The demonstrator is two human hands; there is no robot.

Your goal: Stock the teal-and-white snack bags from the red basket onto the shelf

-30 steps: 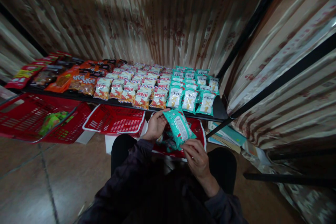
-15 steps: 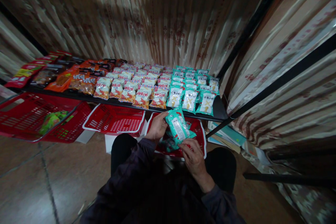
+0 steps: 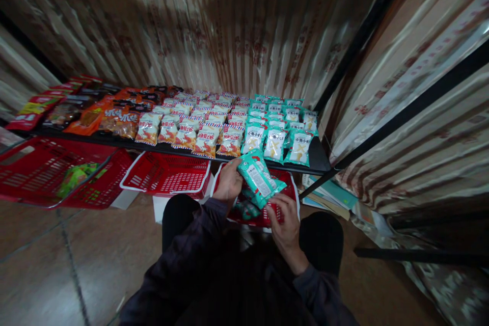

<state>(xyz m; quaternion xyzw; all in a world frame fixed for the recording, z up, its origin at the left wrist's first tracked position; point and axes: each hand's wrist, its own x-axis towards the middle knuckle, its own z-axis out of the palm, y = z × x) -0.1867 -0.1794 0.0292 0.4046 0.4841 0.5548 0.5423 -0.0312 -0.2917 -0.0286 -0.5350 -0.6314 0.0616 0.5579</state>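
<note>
My left hand [image 3: 228, 183] holds the far left end of the teal snack packet [image 3: 256, 178], which sits tilted above the red basket [image 3: 289, 188]. It looks light, soft and slick, its contents probably easy to crush, so I judge the flat sealed ends the safest hold. My right hand [image 3: 286, 221] pinches its near right end, fingers narrow.

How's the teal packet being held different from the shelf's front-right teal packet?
The left hand and right hand hold the shiny teal plastic packet; the teal-and-white plastic packet rests on the black shelf. The held one shows small print; the shelf one shows bigger lettering. Both have teal edges.
</note>
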